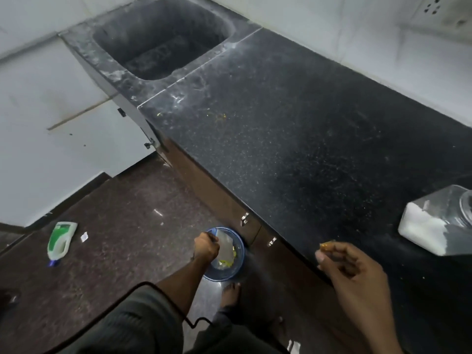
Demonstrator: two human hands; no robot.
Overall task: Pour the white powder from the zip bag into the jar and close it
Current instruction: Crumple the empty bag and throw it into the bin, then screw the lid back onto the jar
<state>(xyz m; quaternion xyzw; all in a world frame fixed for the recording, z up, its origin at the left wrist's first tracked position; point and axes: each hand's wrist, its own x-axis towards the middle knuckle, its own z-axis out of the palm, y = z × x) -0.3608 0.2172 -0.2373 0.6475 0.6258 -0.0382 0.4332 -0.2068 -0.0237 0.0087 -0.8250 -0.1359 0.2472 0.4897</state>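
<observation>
1. The left hand (205, 247) grips a limp zip bag (226, 247) over a blue bin (238, 267) on the floor, just below the counter (281, 136) front edge.
2. The right hand (350, 274) pinches an orange scrap (327, 245) above that edge.
3. The jar (434, 226) sits at the counter's right end, holding white powder (no lid visible). Pouring looks done; closing remains.
4. The counter runs wide toward its sink (163, 39).

Jar (434, 226) neck cut off rt edge; orange bit (326, 245) in rt hand (355, 274) unclear.
</observation>
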